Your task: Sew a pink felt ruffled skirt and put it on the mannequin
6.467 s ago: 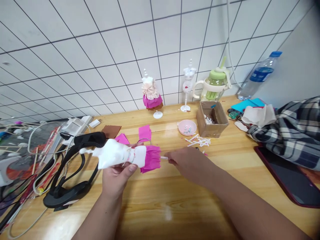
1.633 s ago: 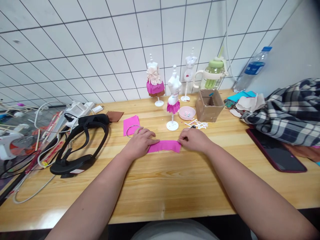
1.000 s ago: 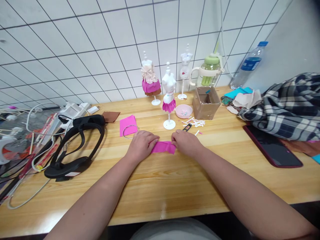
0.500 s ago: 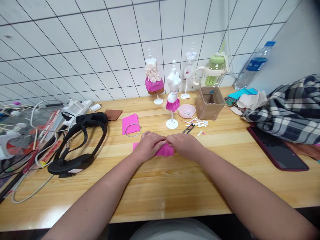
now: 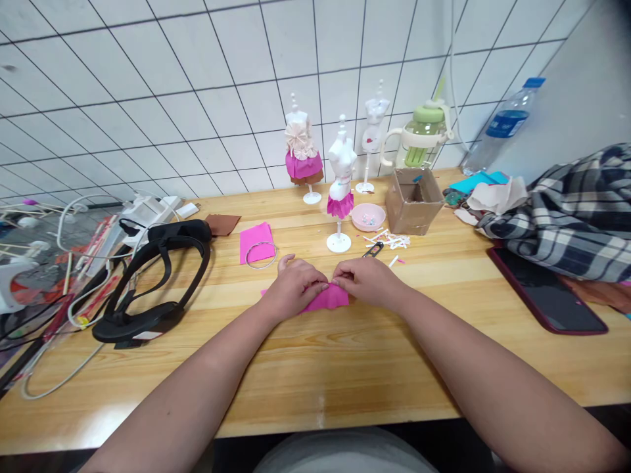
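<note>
A strip of bright pink fabric lies on the table in front of me, partly covered by both hands. My left hand pinches its upper edge between thumb and fingers. Close beside it, my right hand pinches the same edge, the two thumbs almost meeting. Just beyond my hands stands a small white dress form wearing a pink ruffle. Past my right hand lies a small black cutter-like tool. A folded pink fabric piece with a metal ring on it rests beyond my left hand.
Two more dress forms, one dressed and one mostly bare, stand by the wall. A pink bowl, white scraps and a cardboard box sit right of centre. A black headset strap lies left, a phone right.
My right hand's fingers have shifted on the fabric edge, and both thumbs now press it. More of the pink strip shows below my hands. Other things stay in place.
</note>
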A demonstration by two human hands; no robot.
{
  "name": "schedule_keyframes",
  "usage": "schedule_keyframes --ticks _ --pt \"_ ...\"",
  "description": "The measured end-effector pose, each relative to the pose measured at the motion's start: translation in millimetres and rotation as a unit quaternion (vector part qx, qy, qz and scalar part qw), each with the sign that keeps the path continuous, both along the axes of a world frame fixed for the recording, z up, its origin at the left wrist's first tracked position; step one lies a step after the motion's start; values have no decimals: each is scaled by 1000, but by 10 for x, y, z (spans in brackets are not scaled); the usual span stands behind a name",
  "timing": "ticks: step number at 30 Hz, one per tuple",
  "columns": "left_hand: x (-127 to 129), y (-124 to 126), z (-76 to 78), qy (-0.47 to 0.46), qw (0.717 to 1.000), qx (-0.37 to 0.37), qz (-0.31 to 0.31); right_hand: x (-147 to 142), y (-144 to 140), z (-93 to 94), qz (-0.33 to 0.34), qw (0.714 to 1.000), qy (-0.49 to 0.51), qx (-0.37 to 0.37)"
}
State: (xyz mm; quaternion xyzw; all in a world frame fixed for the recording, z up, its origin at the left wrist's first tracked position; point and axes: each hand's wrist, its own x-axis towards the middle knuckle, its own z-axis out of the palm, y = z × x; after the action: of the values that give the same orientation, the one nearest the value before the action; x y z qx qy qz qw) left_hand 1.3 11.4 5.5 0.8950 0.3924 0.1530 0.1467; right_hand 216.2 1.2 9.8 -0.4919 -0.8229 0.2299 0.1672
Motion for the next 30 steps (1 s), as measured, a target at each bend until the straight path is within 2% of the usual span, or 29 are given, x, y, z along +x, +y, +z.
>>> schedule_keyframes --ticks 4,7,11,15,17,22,25,28,30 --pt "-33 5 24 2 1000 2 10 41 27 12 13 997 -6 74" --pt "-72 19 34 -29 999 -22 24 75 31 56 17 994 -8 105" --pt "-102 31 9 -97 990 -97 33 127 43 95 10 994 6 107" --pt "-123 41 -44 -150 968 -196 37 183 82 85 0 994 28 110" --pt "-139 48 -56 -160 961 -220 41 214 103 72 -12 993 38 115" --pt "-159 37 -18 -160 962 -214 47 261 101 75 -17 991 36 128" --pt "-127 -5 20 -119 975 -183 38 191 29 107 24 987 61 145" --pt "-78 -46 46 -83 989 -122 2 61 -59 122 82 988 63 114" --pt "-56 -58 59 -83 991 -105 -3 -6 -90 108 84 990 40 102"
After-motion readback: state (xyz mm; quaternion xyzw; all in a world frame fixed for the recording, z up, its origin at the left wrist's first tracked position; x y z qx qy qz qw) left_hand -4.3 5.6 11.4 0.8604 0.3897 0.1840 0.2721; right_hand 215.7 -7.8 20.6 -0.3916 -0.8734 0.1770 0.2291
